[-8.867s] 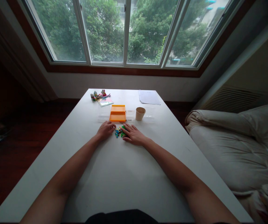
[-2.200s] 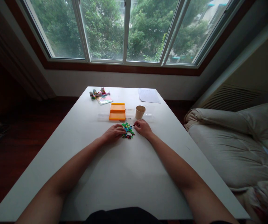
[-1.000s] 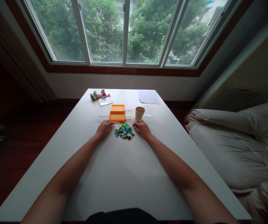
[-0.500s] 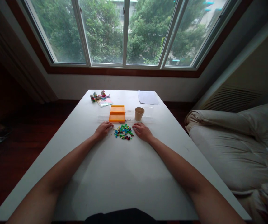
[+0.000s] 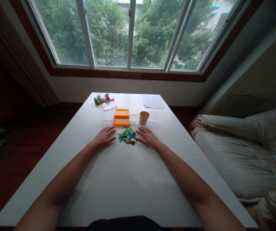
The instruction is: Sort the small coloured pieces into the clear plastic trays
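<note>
Pile (image 5: 127,136), small coloured pieces: lay loose on the counter (image 5: 128,179) between both sets of fingers, to the right of the left ones and the left of the right ones; showed no clear long axis. Right hand (image 5: 149,138): was the nearer; fingers spread, tips at the pile's edge, contact uncertain, nothing seen held. Left hand (image 5: 103,138): fingers spread, just short of the pile, nothing seen held. Cup (image 5: 144,118): stood upright beyond the right fingers.
</note>
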Demonstrator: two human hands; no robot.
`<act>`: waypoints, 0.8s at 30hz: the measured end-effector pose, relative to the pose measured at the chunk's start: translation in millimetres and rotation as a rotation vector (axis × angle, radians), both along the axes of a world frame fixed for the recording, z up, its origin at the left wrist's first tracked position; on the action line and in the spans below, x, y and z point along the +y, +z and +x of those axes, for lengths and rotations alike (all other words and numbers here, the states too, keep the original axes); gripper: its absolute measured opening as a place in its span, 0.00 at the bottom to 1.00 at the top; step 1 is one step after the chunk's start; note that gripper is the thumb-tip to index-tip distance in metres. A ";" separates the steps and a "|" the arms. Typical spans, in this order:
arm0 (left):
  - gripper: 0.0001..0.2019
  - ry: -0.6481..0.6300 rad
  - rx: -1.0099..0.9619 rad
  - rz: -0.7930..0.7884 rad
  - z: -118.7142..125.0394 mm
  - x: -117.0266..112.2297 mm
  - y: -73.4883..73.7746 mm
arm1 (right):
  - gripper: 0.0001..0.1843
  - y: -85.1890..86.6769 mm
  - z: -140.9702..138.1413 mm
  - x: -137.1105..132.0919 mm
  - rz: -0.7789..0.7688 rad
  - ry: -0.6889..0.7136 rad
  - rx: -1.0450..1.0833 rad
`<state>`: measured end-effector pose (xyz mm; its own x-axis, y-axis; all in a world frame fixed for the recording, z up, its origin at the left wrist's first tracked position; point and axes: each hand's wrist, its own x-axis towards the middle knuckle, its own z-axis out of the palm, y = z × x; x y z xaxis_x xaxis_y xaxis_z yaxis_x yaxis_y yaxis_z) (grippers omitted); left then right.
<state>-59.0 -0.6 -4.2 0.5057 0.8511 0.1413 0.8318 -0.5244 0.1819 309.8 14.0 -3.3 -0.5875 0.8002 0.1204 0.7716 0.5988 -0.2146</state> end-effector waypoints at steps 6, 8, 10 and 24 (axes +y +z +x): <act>0.40 -0.020 0.055 -0.074 -3.7 -4.4 5.2 | 0.50 7.7 9.3 0.4 -0.153 0.030 -0.096; 0.42 -0.035 0.065 -0.104 -4.9 -4.9 5.6 | 0.52 8.2 9.1 -1.9 -0.164 0.033 -0.115; 0.43 -0.037 0.068 -0.121 -4.2 -5.2 3.6 | 0.53 7.8 6.7 -5.3 -0.151 0.033 -0.123; 0.47 0.061 0.050 -0.067 12.6 -8.9 -6.5 | 0.49 2.4 -5.8 -11.0 -0.039 -0.007 -0.110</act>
<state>-46.4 -9.5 -10.6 0.4578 0.8871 0.0585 0.8707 -0.4607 0.1722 304.0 3.0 -0.8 -0.5899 0.8071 0.0246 0.7958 0.5863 -0.1517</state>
